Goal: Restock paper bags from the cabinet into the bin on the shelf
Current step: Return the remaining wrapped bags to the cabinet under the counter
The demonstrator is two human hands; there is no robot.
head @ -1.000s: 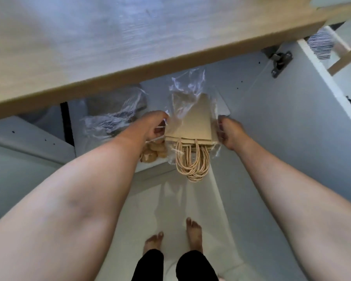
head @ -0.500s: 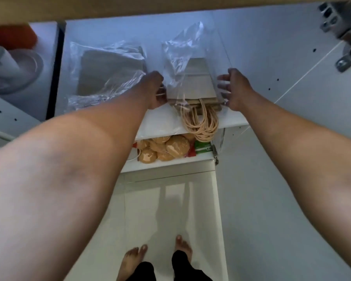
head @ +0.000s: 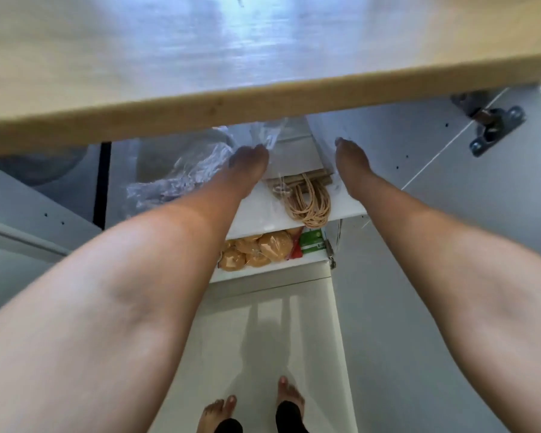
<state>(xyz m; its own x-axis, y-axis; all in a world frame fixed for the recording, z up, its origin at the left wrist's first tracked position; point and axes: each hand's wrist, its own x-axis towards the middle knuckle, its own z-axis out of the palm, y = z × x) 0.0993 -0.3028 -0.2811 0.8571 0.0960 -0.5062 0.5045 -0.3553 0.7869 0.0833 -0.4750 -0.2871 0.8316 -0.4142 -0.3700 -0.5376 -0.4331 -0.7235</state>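
None of the restocking is done as far as I can judge: the bundle of paper bags [head: 297,160] lies on the cabinet shelf [head: 263,214] in its clear plastic wrap [head: 266,135], rope handles [head: 310,201] hanging over the edge, and no bin is in view. Left hand [head: 247,164] and right hand [head: 353,164] flank the bundle, fingers straight against its sides, neither curled round it. Lifting out and carrying remain.
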